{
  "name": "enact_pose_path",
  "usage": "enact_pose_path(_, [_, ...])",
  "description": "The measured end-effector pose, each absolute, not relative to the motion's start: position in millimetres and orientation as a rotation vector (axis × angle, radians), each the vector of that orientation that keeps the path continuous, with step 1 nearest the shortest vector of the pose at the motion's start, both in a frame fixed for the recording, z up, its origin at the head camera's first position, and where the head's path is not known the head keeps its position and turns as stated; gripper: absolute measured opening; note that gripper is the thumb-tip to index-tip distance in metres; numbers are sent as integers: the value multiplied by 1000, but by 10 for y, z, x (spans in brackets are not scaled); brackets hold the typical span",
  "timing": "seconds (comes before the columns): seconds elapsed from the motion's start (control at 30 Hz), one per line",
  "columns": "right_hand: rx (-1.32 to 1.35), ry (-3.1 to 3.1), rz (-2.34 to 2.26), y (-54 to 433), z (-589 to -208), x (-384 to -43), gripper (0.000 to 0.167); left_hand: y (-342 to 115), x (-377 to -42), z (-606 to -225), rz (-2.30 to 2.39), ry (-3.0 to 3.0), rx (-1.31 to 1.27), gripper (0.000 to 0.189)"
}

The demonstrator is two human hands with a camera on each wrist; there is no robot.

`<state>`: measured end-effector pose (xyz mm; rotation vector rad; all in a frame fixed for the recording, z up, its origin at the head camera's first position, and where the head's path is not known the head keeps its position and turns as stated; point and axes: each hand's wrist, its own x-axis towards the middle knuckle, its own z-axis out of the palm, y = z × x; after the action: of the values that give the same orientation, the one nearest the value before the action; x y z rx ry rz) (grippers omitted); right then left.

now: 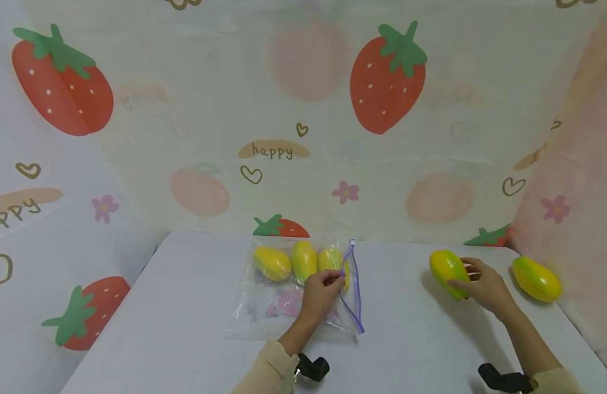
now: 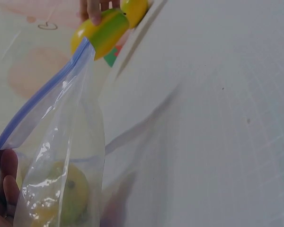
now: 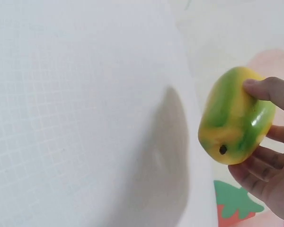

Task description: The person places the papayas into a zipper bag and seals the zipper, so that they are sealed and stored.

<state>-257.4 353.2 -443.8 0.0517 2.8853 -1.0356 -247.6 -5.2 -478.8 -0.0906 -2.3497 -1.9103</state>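
Note:
A clear zip bag (image 1: 244,306) with a purple zip edge lies on the white table, its mouth parted toward the right. Inside it are three yellow-green mangoes (image 1: 272,264). My left hand (image 1: 319,295) pinches the upper layer of the bag at the zip edge. Over the table to the right, my right hand (image 1: 488,287) grips another mango (image 1: 447,273) between thumb and fingers, its shadow falling below it. In the right wrist view that mango (image 3: 234,116) shows green stripes and a dark stem spot.
One more mango (image 1: 537,279) lies at the table's right edge, near the pink side wall. Behind the white table (image 1: 195,328) hangs a backdrop (image 1: 313,186) printed with strawberries and hearts. Black wrist mounts (image 1: 313,368) sit by both forearms.

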Motion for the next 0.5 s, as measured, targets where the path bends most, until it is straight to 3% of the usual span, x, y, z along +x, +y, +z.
enact_pose_path(0.5, [-113,2860,-1055,3282,-4346,-2428,78,-55,-2486,-4766,-1929,-2307,-100,21])
